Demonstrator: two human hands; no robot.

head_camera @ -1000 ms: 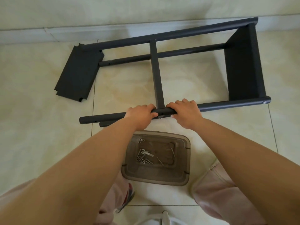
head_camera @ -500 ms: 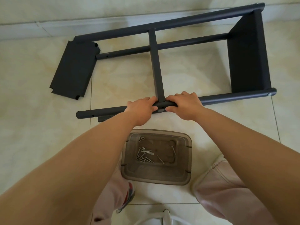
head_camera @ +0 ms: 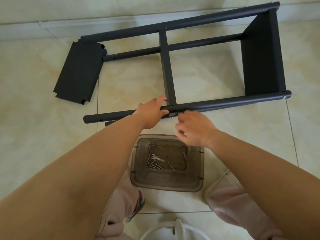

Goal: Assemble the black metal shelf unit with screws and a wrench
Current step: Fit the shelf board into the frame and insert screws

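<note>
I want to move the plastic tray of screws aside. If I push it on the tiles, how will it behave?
The tray looks like thin plastic on glossy tile, so it will probably slide easily. It is wide and shallow, so tipping seems unlikely. The screws lie loose inside and will likely rattle and shift; a slow push is safer.

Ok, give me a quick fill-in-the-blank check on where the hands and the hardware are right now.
1. The left hand grips the near black ____ of the frame.
2. The right hand holds ____.
3. The screws lie in the brown plastic ____.
4. The loose black panel lies on the ____.

Missing: tube; nothing; tray; floor
</note>
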